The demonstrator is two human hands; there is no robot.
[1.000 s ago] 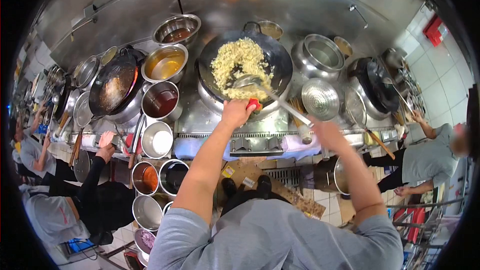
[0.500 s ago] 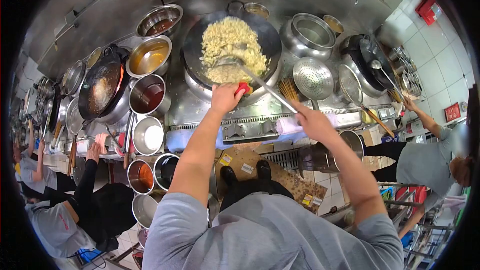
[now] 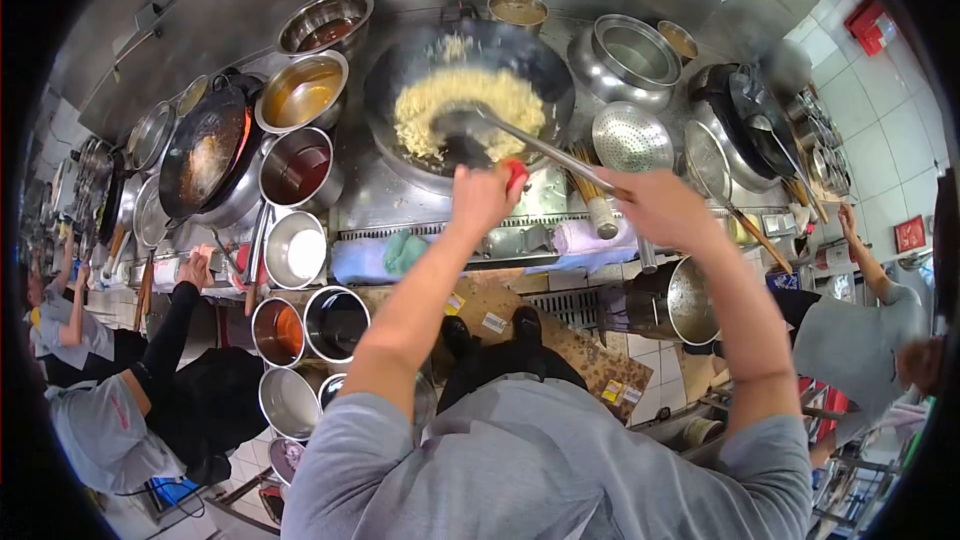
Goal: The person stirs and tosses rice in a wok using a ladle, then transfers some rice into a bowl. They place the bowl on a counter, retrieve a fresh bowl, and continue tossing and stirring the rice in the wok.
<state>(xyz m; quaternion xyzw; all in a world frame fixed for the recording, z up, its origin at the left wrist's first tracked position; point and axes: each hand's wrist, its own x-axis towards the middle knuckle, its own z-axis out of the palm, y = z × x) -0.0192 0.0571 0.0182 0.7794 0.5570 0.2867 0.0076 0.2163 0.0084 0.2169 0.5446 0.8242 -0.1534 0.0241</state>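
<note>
A big dark wok (image 3: 395, 65) sits on the stove in front of me, tilted slightly toward me. Pale yellow, rice-like food (image 3: 420, 110) is in it, blurred by motion, with some bits up near the far wall. My left hand (image 3: 482, 200) is closed at the wok's near rim, with a red cloth-like piece (image 3: 515, 175) showing beside its fingers; the wok's handle is hidden under it. In my right hand (image 3: 660, 208) is the long handle of a metal ladle (image 3: 540, 145), its bowl down among the food.
Left of the wok stand metal bowls of sauce (image 3: 300, 95), several pots and a second wok (image 3: 205, 160). A perforated strainer (image 3: 632, 138), a bamboo brush (image 3: 598, 205) and a lidded pot (image 3: 625, 65) are on the right. Co-workers stand at left (image 3: 110, 430) and right (image 3: 860, 330).
The wok has tipped, and the food has slid toward its near side and spread. My left hand has shifted right and down; my right hand has moved right, drawing the ladle with it.
</note>
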